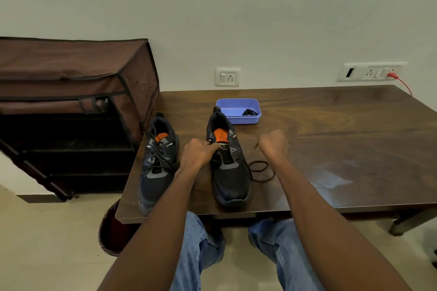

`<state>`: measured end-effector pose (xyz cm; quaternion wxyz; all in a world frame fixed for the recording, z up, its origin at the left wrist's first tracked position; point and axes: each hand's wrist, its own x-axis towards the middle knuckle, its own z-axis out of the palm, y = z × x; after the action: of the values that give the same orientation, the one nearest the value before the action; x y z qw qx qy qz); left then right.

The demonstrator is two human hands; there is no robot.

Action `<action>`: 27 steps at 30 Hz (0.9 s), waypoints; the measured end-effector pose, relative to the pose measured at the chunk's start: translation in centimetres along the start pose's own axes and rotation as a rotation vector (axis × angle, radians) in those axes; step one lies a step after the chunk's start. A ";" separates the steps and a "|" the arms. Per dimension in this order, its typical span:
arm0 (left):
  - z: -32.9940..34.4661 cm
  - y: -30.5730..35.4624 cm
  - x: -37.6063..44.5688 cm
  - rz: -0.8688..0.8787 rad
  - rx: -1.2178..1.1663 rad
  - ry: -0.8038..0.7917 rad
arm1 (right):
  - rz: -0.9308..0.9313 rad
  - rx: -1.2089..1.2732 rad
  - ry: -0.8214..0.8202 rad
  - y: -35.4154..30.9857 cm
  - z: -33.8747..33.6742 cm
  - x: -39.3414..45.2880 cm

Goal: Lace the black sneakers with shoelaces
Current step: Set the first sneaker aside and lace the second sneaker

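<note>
wooden tabletop (331, 130) at frame centre carries two black sneakers. left sneaker (157, 160) is laced. right sneaker (228, 165) sits mid-frame, shoelace (261, 170) looped just beside it. left hand (197, 153) pinches right sneaker's tongue area. right hand (273, 144) is blurred, fingers curled; grasp cannot be told. blue tray (237, 111) behind.

left hand (197, 152) pinching, right hand (274, 145) fisted

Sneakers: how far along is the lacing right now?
Done: the left sneaker looks laced up to its top eyelets. In hand: the left hand holds the right sneaker at its tongue; the blurred right hand seems to pull its shoelace, which loops loose on the table. Left: most of that sneaker's eyelets appear unlaced.
</note>
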<state>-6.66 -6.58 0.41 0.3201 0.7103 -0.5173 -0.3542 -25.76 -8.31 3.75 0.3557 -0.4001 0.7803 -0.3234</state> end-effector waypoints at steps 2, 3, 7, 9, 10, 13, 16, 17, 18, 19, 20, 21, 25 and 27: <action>0.1 0.0 -0.1 0.015 0.015 -0.061 | -0.249 -0.316 0.070 0.4 0.6 -0.2; 0.1 0.1 -0.2 0.020 0.034 -0.074 | -0.377 -0.338 0.025 0.3 1.0 -0.5; -0.1 0.2 -0.4 0.010 0.083 -0.093 | -0.567 -0.505 -0.410 -0.5 2.6 -2.6; -0.3 0.2 -0.5 -0.085 0.160 -0.079 | -0.602 -0.695 -0.498 -0.7 3.0 -3.1; -0.5 0.1 -0.6 -0.120 0.221 -0.048 | -0.606 -0.725 -0.521 -0.7 3.2 -3.0; -0.6 0.1 -0.6 -0.102 0.373 0.072 | -0.563 -0.629 -0.549 -0.2 3.7 -2.1; -0.3 0.4 -0.4 -0.040 0.337 -0.023 | -0.487 -0.528 -0.571 -0.2 4.2 -1.9; -0.2 0.5 -0.3 -0.045 0.283 -0.071 | -0.456 -0.496 -0.569 -0.1 4.3 -1.7; -0.1 0.5 -0.3 -0.040 0.243 -0.098 | -0.435 -0.475 -0.571 0.0 4.3 -1.5; -0.1 0.3 -0.1 -0.033 0.221 -0.110 | -0.418 -0.461 -0.570 0.1 4.4 -1.4; -0.1 0.3 -0.1 -0.031 0.211 -0.116 | -0.407 -0.445 -0.563 0.1 4.4 -1.3; -0.1 0.3 -0.1 -0.036 0.195 -0.129 | -0.397 -0.434 -0.559 0.1 4.4 -1.5; 0.0 0.6 -0.1 -0.062 0.141 -0.129 | -0.420 -0.480 -0.470 -0.2 4.4 -2.6; 0.1 0.8 -0.3 -0.069 0.108 -0.100 | -0.399 -0.447 -0.446 -0.4 4.1 -2.9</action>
<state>-7.21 -6.52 1.07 0.2427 0.7252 -0.5264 -0.3715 -21.01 -6.89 2.72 0.3509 -0.6727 0.6415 -0.1131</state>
